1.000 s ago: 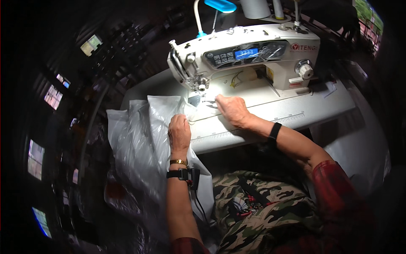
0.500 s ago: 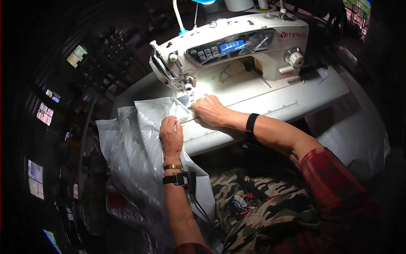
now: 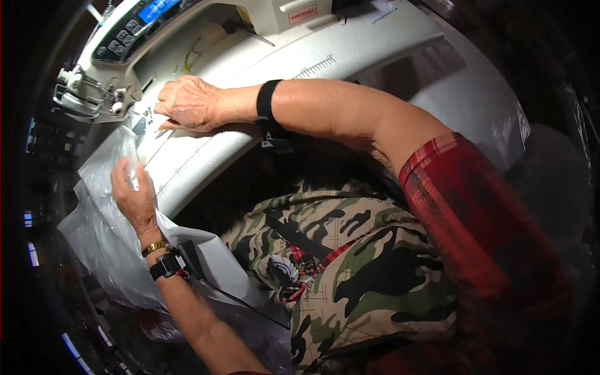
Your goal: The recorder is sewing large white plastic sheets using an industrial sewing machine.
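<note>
A white sewing machine [image 3: 140,47] stands at the upper left, its needle area lit. Beside the needle and presser foot, my right hand [image 3: 190,105] is closed, fingers curled and thumb tucked under; what they pinch is hidden. My left hand [image 3: 134,197] is over the near edge of a white plastic-like sheet [image 3: 103,215], fingers and thumb apart, slightly blurred. This sheet runs from the presser foot down over the table's left edge in loose folds. Whether my left palm touches it I cannot tell.
The white machine table [image 3: 369,37] carries a printed ruler scale [image 3: 315,67] along its near side. More pale sheeting [image 3: 475,106] hangs at the right. Camouflage-patterned cloth [image 3: 375,262] covers my lap, and a black cable [image 3: 247,306] trails from my left wrist.
The view has swung, so machine and hands sit farther left and higher. My left fingers, earlier together on the sheet, have spread apart. My right hand stays by the needle.
</note>
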